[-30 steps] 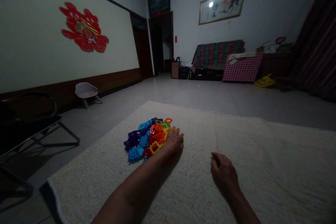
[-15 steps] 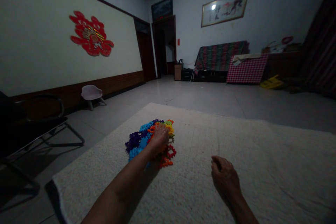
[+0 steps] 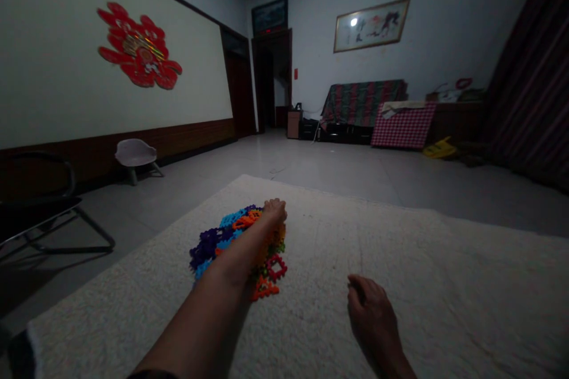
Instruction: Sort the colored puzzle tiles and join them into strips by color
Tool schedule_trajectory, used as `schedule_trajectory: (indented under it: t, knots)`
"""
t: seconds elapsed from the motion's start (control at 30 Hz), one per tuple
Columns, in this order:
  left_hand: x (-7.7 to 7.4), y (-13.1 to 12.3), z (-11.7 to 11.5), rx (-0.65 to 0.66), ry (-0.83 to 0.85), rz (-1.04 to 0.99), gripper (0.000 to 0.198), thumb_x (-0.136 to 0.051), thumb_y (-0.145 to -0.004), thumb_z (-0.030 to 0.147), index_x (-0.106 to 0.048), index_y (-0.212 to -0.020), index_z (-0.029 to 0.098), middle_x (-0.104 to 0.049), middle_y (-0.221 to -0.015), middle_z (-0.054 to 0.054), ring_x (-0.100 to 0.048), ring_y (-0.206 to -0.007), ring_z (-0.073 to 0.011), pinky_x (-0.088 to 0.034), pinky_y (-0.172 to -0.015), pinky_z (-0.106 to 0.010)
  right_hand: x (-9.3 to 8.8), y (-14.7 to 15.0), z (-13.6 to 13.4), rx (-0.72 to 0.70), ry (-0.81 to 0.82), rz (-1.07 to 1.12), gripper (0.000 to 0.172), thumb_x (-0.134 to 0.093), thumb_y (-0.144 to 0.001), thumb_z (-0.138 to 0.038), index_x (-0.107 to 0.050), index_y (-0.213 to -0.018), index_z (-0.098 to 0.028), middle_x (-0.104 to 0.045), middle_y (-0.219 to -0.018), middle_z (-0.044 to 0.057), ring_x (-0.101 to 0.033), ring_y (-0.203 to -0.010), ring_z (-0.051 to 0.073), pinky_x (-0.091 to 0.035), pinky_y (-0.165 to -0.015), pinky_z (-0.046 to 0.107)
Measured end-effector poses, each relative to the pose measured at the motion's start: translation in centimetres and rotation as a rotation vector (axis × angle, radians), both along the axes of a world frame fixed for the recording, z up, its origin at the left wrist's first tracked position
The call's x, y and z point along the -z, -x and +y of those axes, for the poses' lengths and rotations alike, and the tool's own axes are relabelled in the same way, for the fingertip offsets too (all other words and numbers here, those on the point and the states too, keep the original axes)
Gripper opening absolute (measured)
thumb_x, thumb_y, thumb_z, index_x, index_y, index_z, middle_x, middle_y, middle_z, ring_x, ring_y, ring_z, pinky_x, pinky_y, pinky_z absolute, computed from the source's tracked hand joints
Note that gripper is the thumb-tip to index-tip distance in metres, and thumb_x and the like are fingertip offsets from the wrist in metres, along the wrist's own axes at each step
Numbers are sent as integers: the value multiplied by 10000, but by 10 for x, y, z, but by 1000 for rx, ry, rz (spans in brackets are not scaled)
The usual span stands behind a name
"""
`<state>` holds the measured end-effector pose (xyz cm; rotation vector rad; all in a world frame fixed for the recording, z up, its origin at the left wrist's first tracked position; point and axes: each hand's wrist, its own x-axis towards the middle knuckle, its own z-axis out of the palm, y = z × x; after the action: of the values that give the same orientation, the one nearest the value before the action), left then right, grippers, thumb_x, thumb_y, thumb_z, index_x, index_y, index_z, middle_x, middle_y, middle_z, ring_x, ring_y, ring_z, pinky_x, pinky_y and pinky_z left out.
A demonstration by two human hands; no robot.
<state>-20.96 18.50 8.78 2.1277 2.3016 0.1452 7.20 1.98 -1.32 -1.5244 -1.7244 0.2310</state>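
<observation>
A pile of colourful interlocking plastic toy pieces [image 3: 211, 246] lies on the pale mat, in dark blue, light blue, orange, yellow, green and red. My left hand [image 3: 275, 209] is at the pile's far right edge, its fingers bent down. What they grip, if anything, is hidden, and my forearm covers much of the pile. Nearest me lie a red square frame piece [image 3: 276, 267] and an orange piece [image 3: 265, 289]. Apart from the pile, my right hand [image 3: 372, 308] is low over the mat at the right, fingers curled towards the thumb, nothing visible in them.
The cream mat [image 3: 320, 225] spreads over the grey tiled floor [image 3: 222, 157]. A black metal-framed chair [image 3: 66, 225] and a small pinkish child's chair [image 3: 136, 154] stand at left. Cloth-covered furniture [image 3: 364, 103] lines the back wall, with a yellow object [image 3: 440, 148] on the floor.
My left hand has reached farther, from the middle of the pile to its far right edge. My right hand stays in nearly the same place. The camera view has shifted slightly.
</observation>
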Motion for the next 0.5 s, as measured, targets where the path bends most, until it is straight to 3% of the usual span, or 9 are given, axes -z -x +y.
schedule_trajectory:
  t: [0.13,0.3,0.5]
  knots:
    - [13,-4,25,-113,50,-29,477,-593,-781,234,-596,-1255,180,-592,-1282,-174,-554,-1202,-289,-421,-1005,-407,0,-1,0,2,-6,10,340,-419,-830,-336,-684,-954,-162,-699,-973,113,-619,-928,253,-489,-853,392]
    - [21,-4,35,-172,91,-59,545,-681,-675,185,-636,-1213,112,-589,-1288,-224,-567,-1204,-313,-475,-962,-365,1,-1,2,5,-5,-11,347,-426,-826,-343,-682,-977,-164,-696,-994,114,-620,-944,256,-488,-862,397]
    - [6,6,21,-131,83,-113,502,-706,-636,205,-692,-1127,106,-669,-1170,-210,-629,-1118,-304,-504,-897,-309,2,-3,4,1,-8,-37,344,-415,-822,-321,-682,-967,-158,-695,-985,113,-620,-939,249,-485,-870,391]
